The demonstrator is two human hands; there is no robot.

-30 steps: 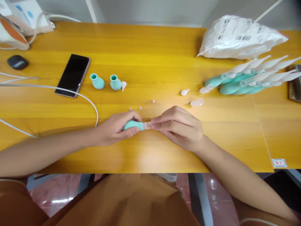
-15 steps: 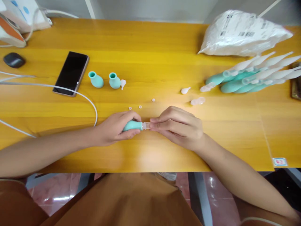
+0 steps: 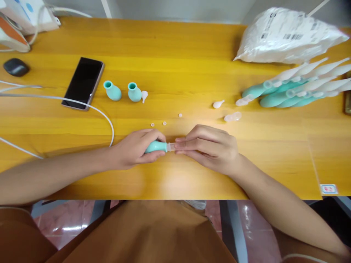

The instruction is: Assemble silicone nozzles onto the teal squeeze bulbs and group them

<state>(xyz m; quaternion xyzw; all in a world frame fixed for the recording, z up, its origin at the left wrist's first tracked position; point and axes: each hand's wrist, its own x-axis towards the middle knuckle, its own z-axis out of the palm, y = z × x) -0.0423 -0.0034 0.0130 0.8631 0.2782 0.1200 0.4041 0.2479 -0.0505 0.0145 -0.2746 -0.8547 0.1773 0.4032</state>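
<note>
My left hand (image 3: 139, 148) is wrapped round a teal squeeze bulb (image 3: 156, 147), its neck pointing right. A clear plastic nozzle piece (image 3: 170, 147) sits at the mouth of the bulb, and the fingers of my right hand (image 3: 208, 146) pinch its other end. How deep the nozzle goes into the neck I cannot tell. Beyond my hands lie small pale rings, one of them a ring (image 3: 164, 123). Two more teal bulbs stand farther back: a left bulb (image 3: 113, 91) and a right bulb (image 3: 134, 92), with a small white tip (image 3: 144, 96) beside it.
Several teal bulbs with long white nozzles (image 3: 304, 89) lie grouped at the right. Near them are a small white piece (image 3: 218, 104) and a translucent piece (image 3: 233, 117). A white plastic parcel (image 3: 287, 36) lies behind. At left are a phone (image 3: 83, 82), a mouse (image 3: 15, 67) and a white cable (image 3: 105, 118).
Both hands keep nearly the same hold on the bulb and the clear nozzle piece. The view has shifted slightly; nothing was let go or picked up.
</note>
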